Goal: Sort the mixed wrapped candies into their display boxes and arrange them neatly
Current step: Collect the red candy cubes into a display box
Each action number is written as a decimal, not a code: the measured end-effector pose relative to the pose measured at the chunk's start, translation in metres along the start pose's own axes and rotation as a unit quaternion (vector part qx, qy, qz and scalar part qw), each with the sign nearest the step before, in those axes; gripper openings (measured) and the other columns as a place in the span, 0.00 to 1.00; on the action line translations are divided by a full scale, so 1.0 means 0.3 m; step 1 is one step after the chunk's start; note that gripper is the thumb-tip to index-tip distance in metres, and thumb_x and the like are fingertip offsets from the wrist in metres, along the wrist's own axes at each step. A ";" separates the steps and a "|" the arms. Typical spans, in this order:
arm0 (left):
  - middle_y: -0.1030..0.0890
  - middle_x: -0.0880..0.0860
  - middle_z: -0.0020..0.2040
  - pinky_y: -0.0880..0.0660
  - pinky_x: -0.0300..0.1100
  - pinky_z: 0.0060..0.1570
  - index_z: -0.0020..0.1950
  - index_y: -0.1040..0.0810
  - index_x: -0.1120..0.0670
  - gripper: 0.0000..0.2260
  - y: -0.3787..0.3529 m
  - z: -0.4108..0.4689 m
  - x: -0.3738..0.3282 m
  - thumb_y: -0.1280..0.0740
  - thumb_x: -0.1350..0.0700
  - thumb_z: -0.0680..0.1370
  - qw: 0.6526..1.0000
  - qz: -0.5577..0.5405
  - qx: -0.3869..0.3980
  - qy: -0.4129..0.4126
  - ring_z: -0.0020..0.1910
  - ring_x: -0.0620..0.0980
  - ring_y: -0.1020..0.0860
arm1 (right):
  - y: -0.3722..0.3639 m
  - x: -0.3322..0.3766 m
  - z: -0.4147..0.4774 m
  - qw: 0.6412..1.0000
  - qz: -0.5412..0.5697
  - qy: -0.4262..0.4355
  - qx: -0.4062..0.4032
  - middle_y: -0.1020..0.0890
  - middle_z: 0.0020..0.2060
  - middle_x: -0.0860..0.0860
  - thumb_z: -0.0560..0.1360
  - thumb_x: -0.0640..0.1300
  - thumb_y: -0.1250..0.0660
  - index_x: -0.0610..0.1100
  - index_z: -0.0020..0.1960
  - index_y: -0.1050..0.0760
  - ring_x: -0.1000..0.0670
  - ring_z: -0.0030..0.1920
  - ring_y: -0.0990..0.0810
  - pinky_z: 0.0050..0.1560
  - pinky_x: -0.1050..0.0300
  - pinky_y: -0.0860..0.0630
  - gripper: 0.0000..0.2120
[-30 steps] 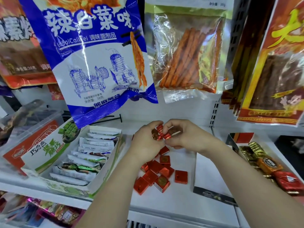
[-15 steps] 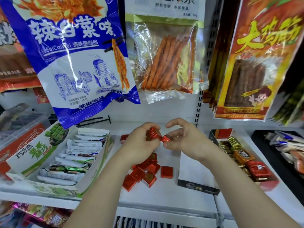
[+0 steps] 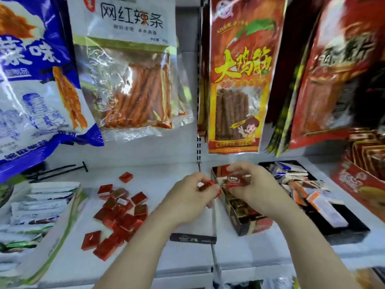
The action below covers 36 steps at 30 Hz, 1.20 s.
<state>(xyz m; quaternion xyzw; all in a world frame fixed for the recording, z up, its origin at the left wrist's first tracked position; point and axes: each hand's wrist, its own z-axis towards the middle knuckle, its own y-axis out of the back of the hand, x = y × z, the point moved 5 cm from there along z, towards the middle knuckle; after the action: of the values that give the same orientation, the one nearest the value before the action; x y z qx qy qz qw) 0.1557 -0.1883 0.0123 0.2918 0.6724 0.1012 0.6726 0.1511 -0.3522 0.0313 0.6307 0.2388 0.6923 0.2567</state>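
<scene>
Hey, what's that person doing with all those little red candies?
A person is sorting candies on a white shelf. The left hand pinches a red square candy, and the right hand holds a red candy with a round dark label above a dark display box. A pile of red square candies lies loose on the shelf to the left, not yet boxed.

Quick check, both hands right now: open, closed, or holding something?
Left hand: pinches red square candy.
Right hand: holds red round-labelled candy.
</scene>
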 end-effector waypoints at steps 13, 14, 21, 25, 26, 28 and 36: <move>0.21 0.46 0.47 0.22 0.46 0.46 0.52 0.27 0.44 0.10 -0.130 0.158 -0.098 0.30 0.54 0.74 0.990 0.025 -0.139 0.021 0.45 0.48 0.21 | 0.036 -0.167 0.070 0.996 -0.010 -0.027 -0.085 0.21 0.45 0.56 0.73 0.38 0.31 0.49 0.53 0.23 0.52 0.47 0.21 0.47 0.62 0.30 0.11; 0.20 0.47 0.47 0.21 0.47 0.47 0.52 0.26 0.44 0.11 -0.134 0.168 -0.097 0.30 0.55 0.73 0.989 0.022 -0.142 0.023 0.45 0.50 0.20 | 0.030 -0.169 0.075 0.996 -0.012 -0.021 -0.087 0.20 0.46 0.55 0.73 0.38 0.31 0.49 0.52 0.23 0.52 0.46 0.21 0.47 0.62 0.29 0.10; 0.24 0.48 0.59 0.29 0.40 0.55 0.69 0.29 0.47 0.23 -0.176 0.184 -0.130 0.37 0.64 0.77 0.992 0.057 -0.115 -0.006 0.58 0.49 0.26 | 0.011 -0.167 0.088 0.997 -0.030 -0.001 -0.065 0.19 0.49 0.54 0.73 0.39 0.32 0.50 0.53 0.23 0.51 0.51 0.21 0.49 0.58 0.27 0.11; 0.24 0.48 0.64 0.31 0.38 0.54 0.69 0.28 0.47 0.22 -0.172 0.176 -0.134 0.38 0.64 0.77 0.991 0.080 -0.105 -0.023 0.61 0.50 0.26 | 0.016 -0.168 0.085 0.999 -0.026 0.002 -0.041 0.20 0.53 0.53 0.74 0.40 0.34 0.51 0.59 0.25 0.51 0.56 0.23 0.50 0.60 0.30 0.15; 0.23 0.48 0.62 0.31 0.37 0.53 0.67 0.26 0.47 0.20 -0.170 0.173 -0.133 0.38 0.63 0.77 0.990 0.084 -0.105 -0.028 0.60 0.49 0.25 | 0.015 -0.161 0.084 0.999 -0.025 0.010 -0.036 0.20 0.56 0.52 0.74 0.40 0.34 0.51 0.62 0.26 0.51 0.59 0.24 0.53 0.61 0.31 0.17; 0.20 0.46 0.58 0.30 0.38 0.52 0.64 0.24 0.47 0.18 -0.167 0.167 -0.129 0.38 0.63 0.77 0.990 0.088 -0.110 -0.033 0.58 0.48 0.23 | 0.009 -0.144 0.081 0.999 -0.032 0.024 -0.024 0.21 0.59 0.52 0.75 0.40 0.34 0.51 0.66 0.28 0.51 0.62 0.25 0.57 0.61 0.31 0.20; 0.19 0.48 0.59 0.26 0.43 0.60 0.61 0.20 0.49 0.18 -0.059 0.103 -0.103 0.38 0.65 0.76 0.976 0.142 -0.162 -0.026 0.59 0.48 0.23 | -0.008 -0.031 0.066 0.990 -0.093 0.095 -0.048 0.20 0.56 0.53 0.76 0.42 0.36 0.52 0.62 0.23 0.51 0.58 0.24 0.59 0.55 0.26 0.15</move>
<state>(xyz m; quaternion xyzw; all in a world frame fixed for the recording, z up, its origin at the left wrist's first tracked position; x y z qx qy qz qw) 0.1785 -0.2270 0.0268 0.2740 0.5809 0.2957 0.7071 0.1715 -0.3564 0.0244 0.5238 0.2861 0.7331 0.3260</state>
